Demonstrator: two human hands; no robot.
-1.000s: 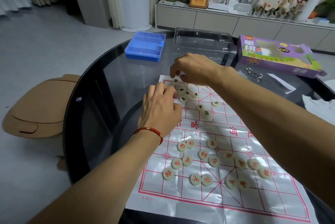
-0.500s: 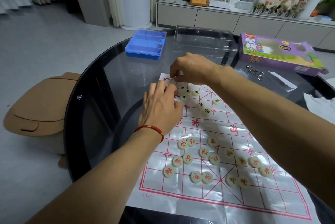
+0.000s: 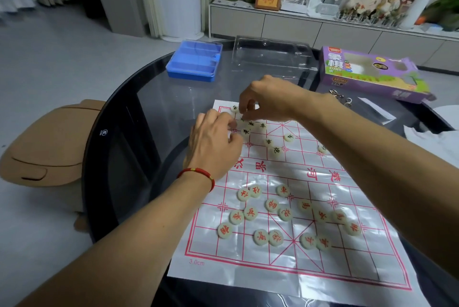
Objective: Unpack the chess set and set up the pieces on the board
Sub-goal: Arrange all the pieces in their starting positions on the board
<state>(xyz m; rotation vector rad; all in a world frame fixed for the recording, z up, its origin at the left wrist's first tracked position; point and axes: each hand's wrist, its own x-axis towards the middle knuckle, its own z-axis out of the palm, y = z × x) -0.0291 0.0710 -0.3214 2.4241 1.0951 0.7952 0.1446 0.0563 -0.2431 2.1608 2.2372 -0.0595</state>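
Note:
A white plastic chess board (image 3: 323, 264) with red lines lies on the round glass table (image 3: 149, 112). Several round pieces with red characters (image 3: 272, 204) are scattered over its near half. Dark-lettered pieces (image 3: 269, 142) lie on the far half, and one (image 3: 234, 108) sits at the far left corner. My right hand (image 3: 270, 99) hovers over that corner with its fingertips pinched together at the cluster of dark pieces (image 3: 250, 124). My left hand (image 3: 213, 142), a red cord on its wrist, curls its fingers at the board's left edge beside a dark piece (image 3: 245, 132); what it holds is hidden.
A blue compartment tray (image 3: 193, 63) and a clear plastic insert (image 3: 270, 55) stand at the table's far side. The purple game box (image 3: 367, 73) lies at the far right, with scissors (image 3: 340, 97) and paper near it. A tan stool (image 3: 47, 147) is at the left.
My right hand has shifted slightly right, uncovering a dark piece at the far left corner. My left hand has stayed at the board's left edge, its fingers curling more.

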